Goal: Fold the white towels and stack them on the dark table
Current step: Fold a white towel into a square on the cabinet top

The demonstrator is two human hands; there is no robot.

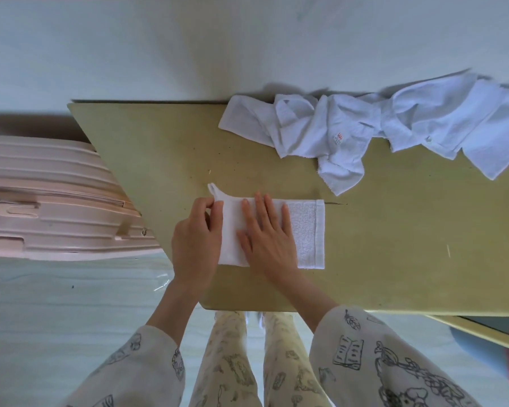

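Olive-tan flat wooden table point(394, 230) against a pale wall point(188, 39); ribbed pink hard-shell suitcase point(50, 201) at left.
Folded white terry towel point(304, 233) near the front edge, pinched at its left edge by left hand point(196, 245), pressed flat under spread right hand point(266, 239); crumpled white towels point(365, 127) heaped at far right.

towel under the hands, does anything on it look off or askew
Yes. The folded towel lies flat under the right hand, but its far-left corner sticks out in a small curled tip beyond the neat rectangle. The left hand pinches that edge. Behind, the unfolded towels lie crumpled, one hanging past the table edge.
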